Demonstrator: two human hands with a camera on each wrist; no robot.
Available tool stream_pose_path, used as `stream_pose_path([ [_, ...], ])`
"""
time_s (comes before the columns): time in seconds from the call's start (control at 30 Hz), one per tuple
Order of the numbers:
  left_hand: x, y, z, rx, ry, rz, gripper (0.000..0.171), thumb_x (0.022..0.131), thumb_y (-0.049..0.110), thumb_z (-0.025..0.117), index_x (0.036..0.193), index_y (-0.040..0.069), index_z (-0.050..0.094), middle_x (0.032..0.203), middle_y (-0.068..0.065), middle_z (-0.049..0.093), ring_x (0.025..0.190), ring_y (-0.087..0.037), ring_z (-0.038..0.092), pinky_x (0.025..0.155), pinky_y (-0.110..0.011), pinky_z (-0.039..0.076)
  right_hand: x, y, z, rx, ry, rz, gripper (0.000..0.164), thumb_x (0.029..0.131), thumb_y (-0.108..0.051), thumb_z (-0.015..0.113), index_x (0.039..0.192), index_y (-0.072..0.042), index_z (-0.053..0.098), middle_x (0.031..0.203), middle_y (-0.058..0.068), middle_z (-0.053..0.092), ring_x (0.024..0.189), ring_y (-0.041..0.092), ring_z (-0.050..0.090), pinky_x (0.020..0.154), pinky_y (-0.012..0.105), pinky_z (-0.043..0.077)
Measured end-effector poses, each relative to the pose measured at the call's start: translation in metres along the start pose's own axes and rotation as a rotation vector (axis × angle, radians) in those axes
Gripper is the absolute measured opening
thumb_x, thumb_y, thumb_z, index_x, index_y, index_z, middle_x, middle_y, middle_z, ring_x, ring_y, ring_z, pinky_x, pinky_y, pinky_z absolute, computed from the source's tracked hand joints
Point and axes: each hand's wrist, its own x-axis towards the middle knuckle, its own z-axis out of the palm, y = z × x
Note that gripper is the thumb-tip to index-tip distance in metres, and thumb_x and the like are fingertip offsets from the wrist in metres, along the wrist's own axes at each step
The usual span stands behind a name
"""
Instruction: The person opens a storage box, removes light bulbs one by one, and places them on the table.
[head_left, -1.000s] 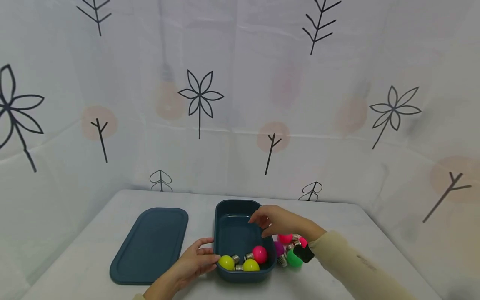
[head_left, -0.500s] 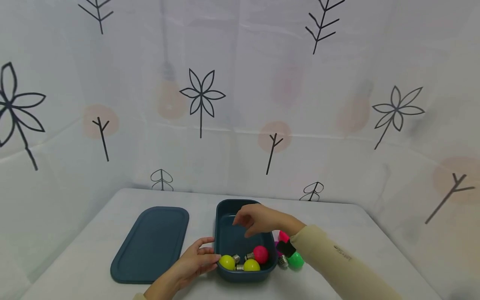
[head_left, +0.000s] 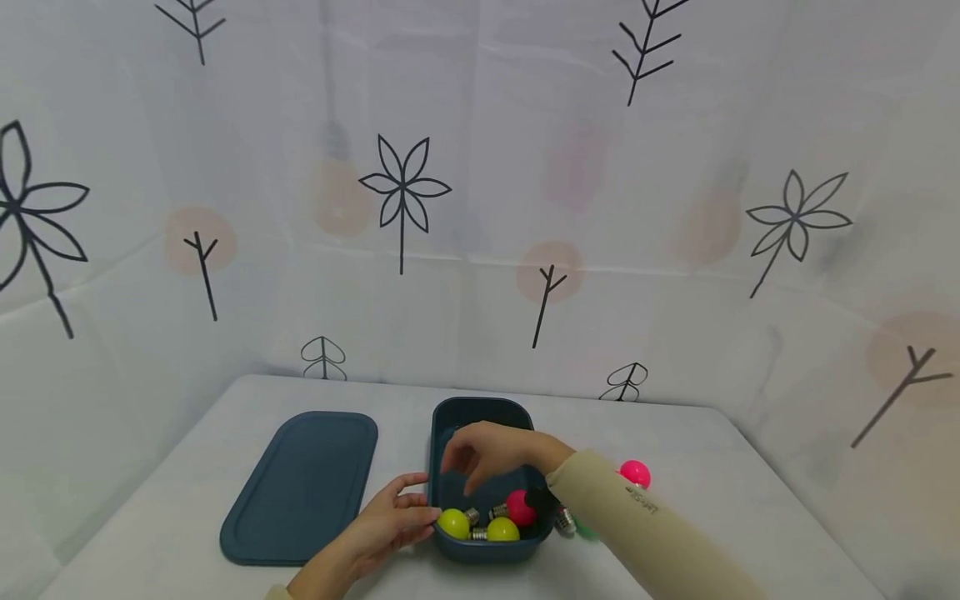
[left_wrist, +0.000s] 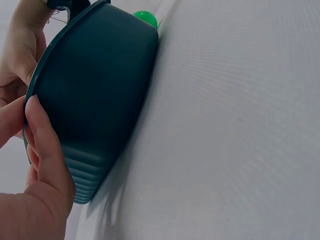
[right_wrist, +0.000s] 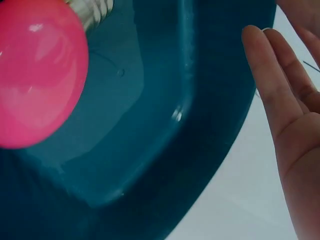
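A deep dark teal box (head_left: 446, 450) holds two yellow bulbs (head_left: 453, 524) and a pink bulb (head_left: 521, 507) at its near end, all with metal screw bases. My left hand (head_left: 393, 521) grips the box's left side; in the left wrist view its thumb and fingers pinch the rim from both faces. Over the middle of the box hovers my right hand (head_left: 487, 454), fingers bent loosely downward and holding nothing. A dark band on the right wrist covers part of the pink bulb. In the right wrist view that bulb looms close beside the box's inner wall.
Left of the box lies a flat dark teal lid (head_left: 303, 487) with rounded corners. More loose bulbs sit right of the box, mostly behind the right forearm; another pink one (head_left: 635, 474) shows above the sleeve. Behind the white table (head_left: 675, 442) hangs a patterned white cloth.
My right hand has moved from the box's right rim leftward and nearer, over its inside. Its forearm now covers other loose bulbs and uncovers a pink one. The left hand stays in place.
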Motion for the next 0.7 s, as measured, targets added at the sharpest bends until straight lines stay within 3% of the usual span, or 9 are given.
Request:
stream_pose_path([
  [0.7,0.002,0.000,-0.001,-0.018,-0.016,0.001,0.066,0.084,0.005,0.068,0.137,-0.001,0.028,0.098,-0.009,0.054,0.085,-0.016,0.058,0.080,-0.031,0.053,0.014,-0.002,0.019,0.035,-0.270,0.146,0.025,0.078,-0.003,0.074,0.099,-0.011,0.065,0.087,-0.012,0.062,0.078,0.003,0.059,0.072,0.016,0.050],
])
